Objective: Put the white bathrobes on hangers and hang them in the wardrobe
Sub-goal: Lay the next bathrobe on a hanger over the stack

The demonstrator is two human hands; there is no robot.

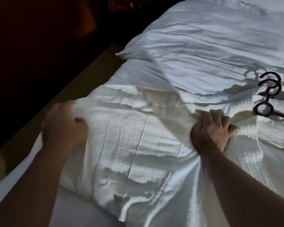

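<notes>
A white waffle-textured bathrobe (138, 136) lies spread and creased across the bed in front of me. My left hand (62, 125) grips its left edge, slightly blurred. My right hand (213, 130) is fisted around a bunch of the robe's cloth at the right. Dark hangers (269, 90) lie on the bedding at the right edge, their hooks stacked and a ring-shaped neck beside them; their bars run out of view. More white robe cloth (272, 133) lies folded under the hangers.
A white duvet (211, 46) covers the far part of the bed. The bed's left edge (15, 176) runs diagonally, with a dim floor strip (82, 82) and dark wooden furniture (39, 30) beyond it. The room is poorly lit.
</notes>
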